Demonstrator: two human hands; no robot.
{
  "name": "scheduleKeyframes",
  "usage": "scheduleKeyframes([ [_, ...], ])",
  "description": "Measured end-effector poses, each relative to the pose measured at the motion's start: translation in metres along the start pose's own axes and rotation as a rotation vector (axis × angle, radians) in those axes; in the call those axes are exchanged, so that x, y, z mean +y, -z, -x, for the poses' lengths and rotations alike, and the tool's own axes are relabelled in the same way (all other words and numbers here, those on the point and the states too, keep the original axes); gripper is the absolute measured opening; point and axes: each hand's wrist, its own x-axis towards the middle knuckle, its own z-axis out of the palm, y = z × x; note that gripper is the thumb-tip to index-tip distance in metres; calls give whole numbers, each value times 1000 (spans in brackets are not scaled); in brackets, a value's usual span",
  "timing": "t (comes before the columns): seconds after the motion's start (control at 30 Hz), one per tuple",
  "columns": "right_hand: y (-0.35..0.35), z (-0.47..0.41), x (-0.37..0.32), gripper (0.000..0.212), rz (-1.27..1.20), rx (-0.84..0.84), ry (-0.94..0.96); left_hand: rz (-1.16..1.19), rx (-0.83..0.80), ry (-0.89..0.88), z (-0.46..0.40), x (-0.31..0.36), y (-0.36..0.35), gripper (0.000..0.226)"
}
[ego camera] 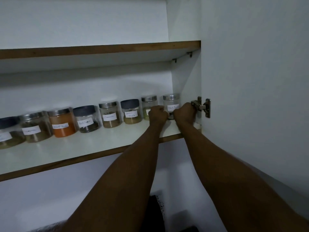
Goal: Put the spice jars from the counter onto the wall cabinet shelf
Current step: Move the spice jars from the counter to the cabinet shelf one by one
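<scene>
We see the rightmost jar (171,104) upright, axis vertical, label outward, ending the row on the lower shelf (80,148) beside the cabinet wall (185,81). Left hand (158,113) and right hand (184,111) curl around it (open shelf in front).

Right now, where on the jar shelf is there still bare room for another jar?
The front strip of the shelf, ahead of the jar row, is bare. The right end is crowded: both hands are at the last jar beside the cabinet wall.
</scene>
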Motion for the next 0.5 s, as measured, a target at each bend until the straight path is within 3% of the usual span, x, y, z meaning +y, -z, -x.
scheduleKeyframes([
  [0.1, 3, 5, -2, 27, 0, 23, 2, -10, 3, 27, -1, 1, -1, 15],
  [0.23, 2, 4, -3, 24, -13, 19, -1, 18, 14, 45, -3, 2, -5, 31],
  [0.5, -5, -5, 2, 10, -33, -161, -12, -56, -87, -27, -8, -1, -7, 26],
])
